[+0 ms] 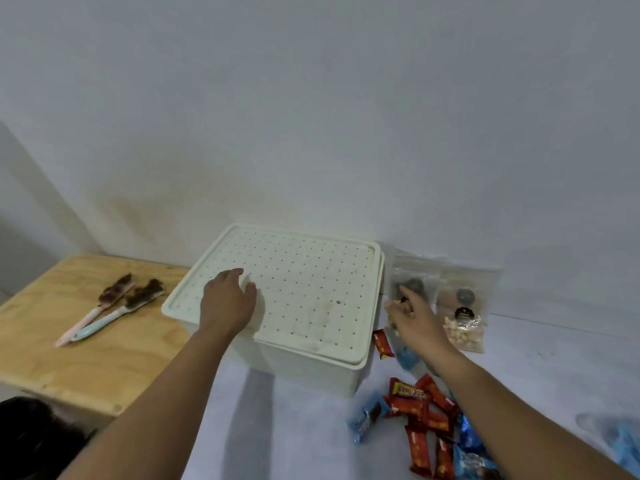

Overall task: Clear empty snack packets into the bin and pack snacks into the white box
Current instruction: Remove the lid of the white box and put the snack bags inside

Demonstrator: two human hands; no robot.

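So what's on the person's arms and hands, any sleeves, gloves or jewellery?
Both forearms are bare to the frame edge: no sleeves, gloves or watch in view. The left hand shows nothing worn. The right hand seems to carry a small ring on one finger, too blurred to be sure.

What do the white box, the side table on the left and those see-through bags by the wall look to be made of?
White box: likely matte moulded plastic, with rounded rims and a dotted lid. Side table: pale wood, probably plywood, with visible grain. Bags: thin clear plastic film, glossy, contents showing through.
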